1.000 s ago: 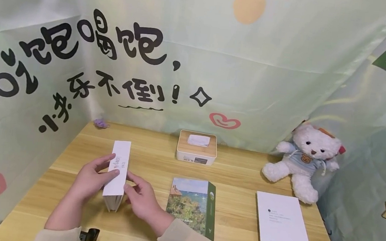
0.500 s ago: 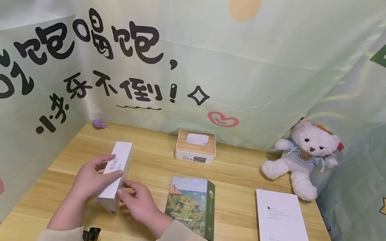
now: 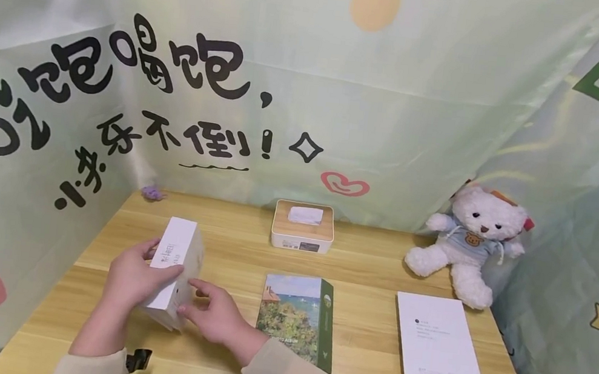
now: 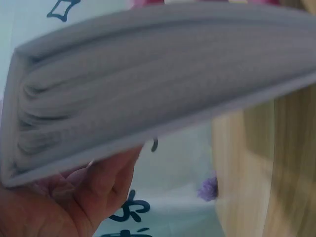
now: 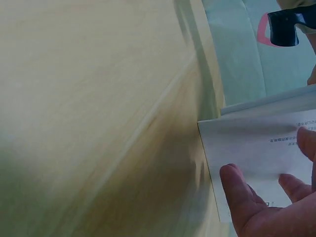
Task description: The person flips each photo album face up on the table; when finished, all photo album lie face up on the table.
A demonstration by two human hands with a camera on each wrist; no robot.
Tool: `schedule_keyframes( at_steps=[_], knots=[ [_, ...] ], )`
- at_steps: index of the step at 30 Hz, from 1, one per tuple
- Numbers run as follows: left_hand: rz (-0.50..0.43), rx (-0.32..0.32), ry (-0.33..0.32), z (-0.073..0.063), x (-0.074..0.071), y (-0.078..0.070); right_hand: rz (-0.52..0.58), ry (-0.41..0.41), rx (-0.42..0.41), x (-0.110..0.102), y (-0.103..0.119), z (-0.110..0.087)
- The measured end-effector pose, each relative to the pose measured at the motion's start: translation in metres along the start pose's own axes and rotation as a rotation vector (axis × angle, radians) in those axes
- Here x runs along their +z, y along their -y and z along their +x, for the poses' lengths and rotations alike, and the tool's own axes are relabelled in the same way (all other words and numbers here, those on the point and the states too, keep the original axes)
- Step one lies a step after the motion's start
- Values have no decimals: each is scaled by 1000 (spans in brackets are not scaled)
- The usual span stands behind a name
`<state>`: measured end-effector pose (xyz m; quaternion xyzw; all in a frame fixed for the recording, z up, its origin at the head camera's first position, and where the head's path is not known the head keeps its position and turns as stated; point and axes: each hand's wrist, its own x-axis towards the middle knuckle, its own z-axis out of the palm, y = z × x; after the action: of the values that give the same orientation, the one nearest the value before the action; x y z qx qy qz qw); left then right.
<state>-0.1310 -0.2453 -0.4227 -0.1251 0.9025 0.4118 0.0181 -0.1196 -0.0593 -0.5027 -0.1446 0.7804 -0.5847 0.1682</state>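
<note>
A thick white book stands on its edge at the left of the table, spine up and leaning a little. Its spine carries handwritten-looking dark characters. My left hand grips the spine, thumb over it and fingers on the left cover. In the left wrist view the book's page edges show several thick, wavy leaves between white covers. My right hand touches the right cover. In the right wrist view the fingertips lie spread against that printed cover, not curled round it.
A photo album with a painted landscape lies mid-table. Another white book lies flat at the right. A tissue box, a white teddy bear and a small purple object stand at the back, before a printed curtain.
The white book has turned and tilted so its right cover now shows more to the head camera. My left hand has shifted slightly left; the right fingers have spread apart on the cover.
</note>
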Motion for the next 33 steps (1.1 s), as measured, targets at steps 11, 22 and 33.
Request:
schedule_keyframes(
  at_steps=[11, 22, 33],
  knots=[
    [-139, -47, 26, -2, -18, 12, 159, -43, 127, 0, -4, 14],
    [-209, -44, 72, 4, -14, 32, -29, -149, 69, 3, -18, 14],
    [-283, -92, 138, 19, -8, 64, -255, -160, 65, 9, -19, 14]
  ],
)
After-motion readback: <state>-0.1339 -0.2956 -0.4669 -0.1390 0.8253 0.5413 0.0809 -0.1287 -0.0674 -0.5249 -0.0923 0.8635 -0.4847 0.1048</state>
